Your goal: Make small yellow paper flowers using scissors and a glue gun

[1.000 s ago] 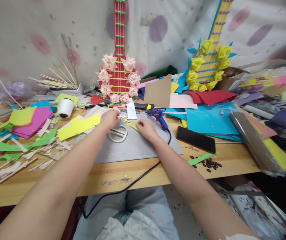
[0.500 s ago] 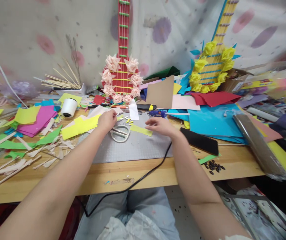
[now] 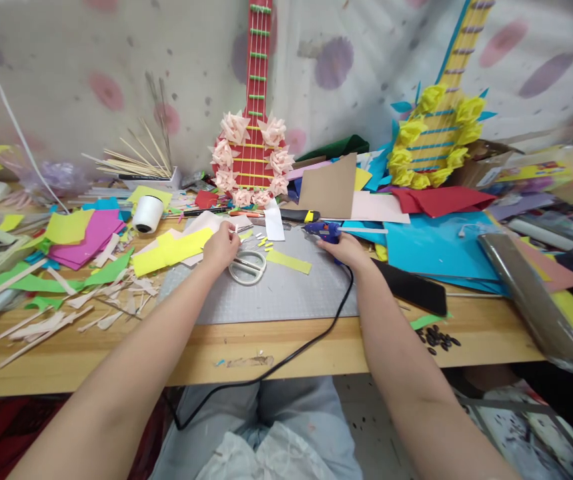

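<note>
My left hand [image 3: 221, 245] rests at the far left of the grey cutting mat [image 3: 276, 297], fingers pinched on a small pale strip [image 3: 240, 228]. Just in front of it lie white-handled scissors [image 3: 247, 267] and a yellow paper strip [image 3: 289, 261]. Small yellow bits [image 3: 265, 244] are scattered beside them. My right hand [image 3: 345, 249] is closed round the handle of the blue glue gun [image 3: 322, 231], whose nozzle points left over the mat's far edge. Its black cable [image 3: 286, 357] runs back over the table edge towards my lap.
A black phone [image 3: 412, 289] lies right of my right hand, with dark seeds [image 3: 436, 339] near the edge. Coloured paper sheets [image 3: 86, 233], scraps and a white tape roll [image 3: 147, 214] crowd the left. Two paper guitars, red [image 3: 252, 157] and yellow [image 3: 436, 143], lean on the wall.
My right hand left the yellow strip on the mat, moved right and back, and took hold of the glue gun. My left hand stayed put, still pinched.
</note>
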`<action>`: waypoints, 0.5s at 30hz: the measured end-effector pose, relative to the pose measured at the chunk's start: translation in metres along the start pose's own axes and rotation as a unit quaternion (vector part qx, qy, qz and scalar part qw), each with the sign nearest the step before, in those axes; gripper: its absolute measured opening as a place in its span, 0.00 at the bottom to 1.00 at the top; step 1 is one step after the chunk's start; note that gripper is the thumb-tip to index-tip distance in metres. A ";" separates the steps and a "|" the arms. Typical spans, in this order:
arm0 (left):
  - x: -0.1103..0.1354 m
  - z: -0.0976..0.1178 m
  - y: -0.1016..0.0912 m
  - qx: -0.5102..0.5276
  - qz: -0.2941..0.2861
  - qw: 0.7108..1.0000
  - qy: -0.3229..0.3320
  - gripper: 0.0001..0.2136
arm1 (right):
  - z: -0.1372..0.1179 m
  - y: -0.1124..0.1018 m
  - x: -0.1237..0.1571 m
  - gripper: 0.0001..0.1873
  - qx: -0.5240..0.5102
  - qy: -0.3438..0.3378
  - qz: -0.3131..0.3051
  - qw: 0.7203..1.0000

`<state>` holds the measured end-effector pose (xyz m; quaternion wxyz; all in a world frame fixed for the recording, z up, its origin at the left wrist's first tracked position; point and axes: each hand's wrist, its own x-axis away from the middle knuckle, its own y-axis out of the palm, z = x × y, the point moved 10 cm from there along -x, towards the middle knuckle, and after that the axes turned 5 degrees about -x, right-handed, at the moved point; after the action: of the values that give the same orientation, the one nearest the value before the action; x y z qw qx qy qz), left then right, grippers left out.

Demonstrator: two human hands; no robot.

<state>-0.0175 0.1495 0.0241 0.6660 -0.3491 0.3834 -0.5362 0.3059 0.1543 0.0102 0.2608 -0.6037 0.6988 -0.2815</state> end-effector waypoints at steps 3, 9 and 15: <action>-0.001 -0.004 0.004 0.067 -0.012 0.998 -0.004 0.12 | 0.004 0.003 0.001 0.21 -0.150 0.026 0.007 0.988; 0.016 -0.001 0.012 0.285 -0.002 0.958 -0.032 0.09 | -0.030 0.010 0.014 0.23 -0.376 -0.047 0.003 0.926; 0.042 0.006 0.025 0.422 -0.020 0.905 -0.048 0.06 | -0.058 0.050 0.035 0.22 -0.338 -0.045 -0.052 0.939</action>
<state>0.0043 0.1134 -0.0009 0.7578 -0.0685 0.0813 -0.6438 0.2255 0.1296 0.0142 0.0574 -0.7036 0.7081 -0.0145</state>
